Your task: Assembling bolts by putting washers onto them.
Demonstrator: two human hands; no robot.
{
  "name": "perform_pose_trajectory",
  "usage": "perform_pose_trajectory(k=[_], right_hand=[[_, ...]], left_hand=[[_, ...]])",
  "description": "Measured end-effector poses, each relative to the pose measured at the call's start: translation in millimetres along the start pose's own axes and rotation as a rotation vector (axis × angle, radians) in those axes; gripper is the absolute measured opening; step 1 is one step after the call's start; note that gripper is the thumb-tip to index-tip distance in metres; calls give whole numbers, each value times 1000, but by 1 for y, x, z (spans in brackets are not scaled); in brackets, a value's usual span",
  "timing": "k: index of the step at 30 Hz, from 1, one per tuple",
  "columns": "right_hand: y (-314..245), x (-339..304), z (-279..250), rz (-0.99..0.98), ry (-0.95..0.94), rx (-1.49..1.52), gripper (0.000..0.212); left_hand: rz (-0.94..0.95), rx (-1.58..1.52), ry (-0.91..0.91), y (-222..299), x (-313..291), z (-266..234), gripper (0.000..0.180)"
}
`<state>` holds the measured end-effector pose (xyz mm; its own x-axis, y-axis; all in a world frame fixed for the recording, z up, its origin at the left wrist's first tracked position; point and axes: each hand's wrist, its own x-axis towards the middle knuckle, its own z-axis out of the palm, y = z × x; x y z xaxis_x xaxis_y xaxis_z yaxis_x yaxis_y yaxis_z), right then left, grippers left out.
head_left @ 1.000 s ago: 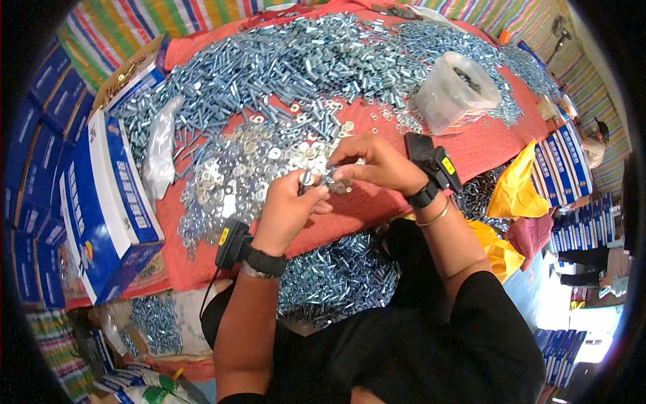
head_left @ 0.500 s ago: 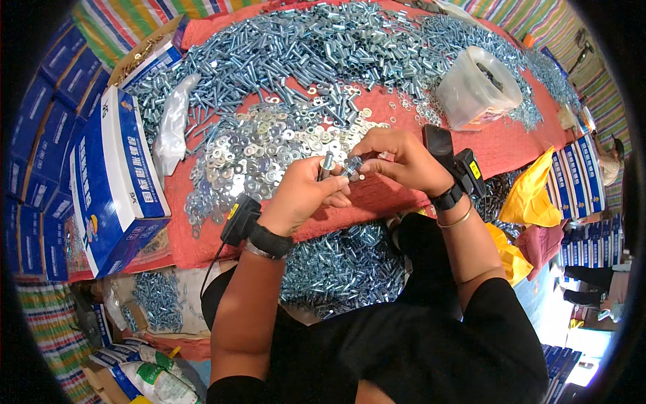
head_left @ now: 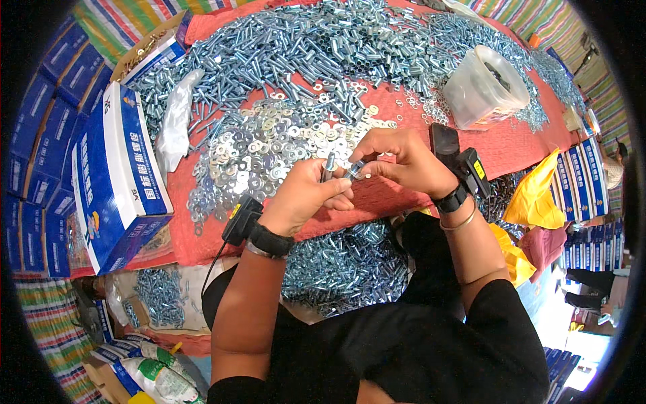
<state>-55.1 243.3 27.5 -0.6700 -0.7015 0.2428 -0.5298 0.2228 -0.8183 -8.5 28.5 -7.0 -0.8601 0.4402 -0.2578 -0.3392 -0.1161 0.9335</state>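
Standing up from the left hand's (head_left: 301, 194) grip, a silvery bolt (head_left: 329, 163) shows more plainly to me than a second ago. My view blurs where the right hand (head_left: 401, 161) pinches a second metal piece (head_left: 354, 170), perhaps another bolt; with the fingertips nearly meeting, I judge both hands are busy there. Just beyond, loose washers (head_left: 266, 141) spread over red cloth (head_left: 192, 241). Farther right, a translucent tub (head_left: 468, 97) has something dark inside; upper left, an open carton (head_left: 176, 38) holds brass-coloured pieces.
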Motion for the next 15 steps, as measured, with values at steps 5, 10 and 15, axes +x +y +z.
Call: perform_pose_trajectory(k=[5,10,15], right_hand=[[-1,1,-12,-45,66,117,21],[-4,4,-5,59,-13,150,20],[1,4,5,58,20,135,19]], left_hand=[[-27,-14,6,5,-6,0,18],[-15,-29,41,6,-7,-2,18],[2,-21,68,7,-9,0,17]])
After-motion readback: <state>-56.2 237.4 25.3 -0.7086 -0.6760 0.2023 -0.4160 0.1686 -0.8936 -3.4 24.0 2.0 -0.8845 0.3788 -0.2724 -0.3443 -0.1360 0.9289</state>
